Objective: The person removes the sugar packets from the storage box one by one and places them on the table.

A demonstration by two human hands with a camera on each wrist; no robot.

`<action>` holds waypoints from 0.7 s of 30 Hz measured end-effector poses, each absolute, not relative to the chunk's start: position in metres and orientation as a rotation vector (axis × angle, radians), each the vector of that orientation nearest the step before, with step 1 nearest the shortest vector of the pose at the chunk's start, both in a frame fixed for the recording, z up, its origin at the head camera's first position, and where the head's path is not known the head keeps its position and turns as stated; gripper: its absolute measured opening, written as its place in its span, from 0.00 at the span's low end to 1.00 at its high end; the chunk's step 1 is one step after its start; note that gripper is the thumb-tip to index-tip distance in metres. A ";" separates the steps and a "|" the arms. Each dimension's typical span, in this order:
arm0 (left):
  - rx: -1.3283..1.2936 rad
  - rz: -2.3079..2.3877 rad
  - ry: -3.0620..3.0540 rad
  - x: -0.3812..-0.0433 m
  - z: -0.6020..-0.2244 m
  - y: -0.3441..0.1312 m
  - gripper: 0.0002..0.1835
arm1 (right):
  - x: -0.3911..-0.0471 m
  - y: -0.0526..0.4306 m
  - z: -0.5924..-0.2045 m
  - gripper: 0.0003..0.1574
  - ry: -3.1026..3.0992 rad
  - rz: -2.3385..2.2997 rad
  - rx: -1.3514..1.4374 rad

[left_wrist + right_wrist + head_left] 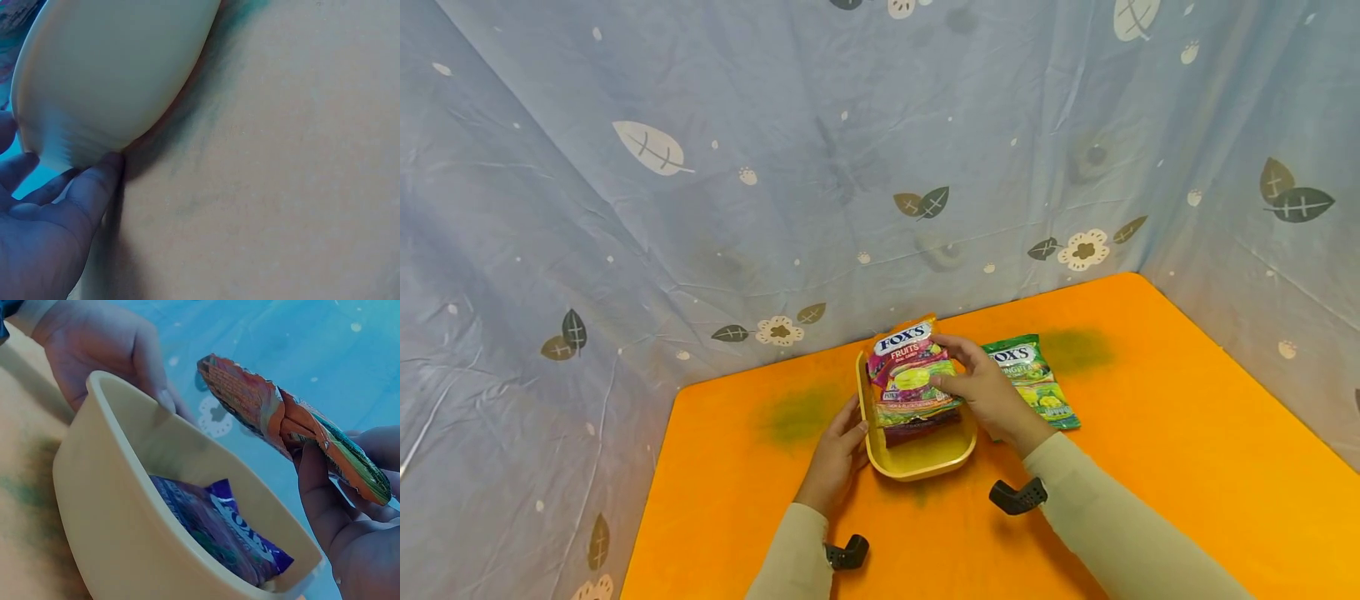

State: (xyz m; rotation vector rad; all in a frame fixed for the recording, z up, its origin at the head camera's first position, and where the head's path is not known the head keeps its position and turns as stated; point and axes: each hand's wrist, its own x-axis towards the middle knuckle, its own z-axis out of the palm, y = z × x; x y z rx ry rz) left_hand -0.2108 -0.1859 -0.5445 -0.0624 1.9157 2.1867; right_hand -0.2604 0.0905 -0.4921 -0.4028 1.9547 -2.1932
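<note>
L hand [835, 458], part-curled, grips yellow oblong plastic tub [934, 457] at 9 o'clock; R hand [988, 393] pinches orange-pink foil Fox's pkt [904, 353] over it; green foil pkt [1043, 392], 2-3 o'clock.

One pink-and-orange candy bag [906, 367], one purple bag [215, 528] and one green bag [1037, 379] (three altogether) share the scene with one yellow tub [925, 458], two hands [841, 442] [992, 396], two wrist devices [1021, 497] and one table [730, 492].

Head view from above, close wrist views, tub [929, 456] in all
</note>
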 end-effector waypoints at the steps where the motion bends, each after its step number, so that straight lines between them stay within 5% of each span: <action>1: -0.059 2.187 1.915 -0.211 -0.544 -0.186 0.35 | -0.261 0.092 -0.492 0.40 1.955 -2.197 -0.397; 21: -0.045 2.184 1.915 -0.211 -0.546 -0.186 0.34 | -0.262 0.139 -0.504 0.42 1.895 -2.316 -0.343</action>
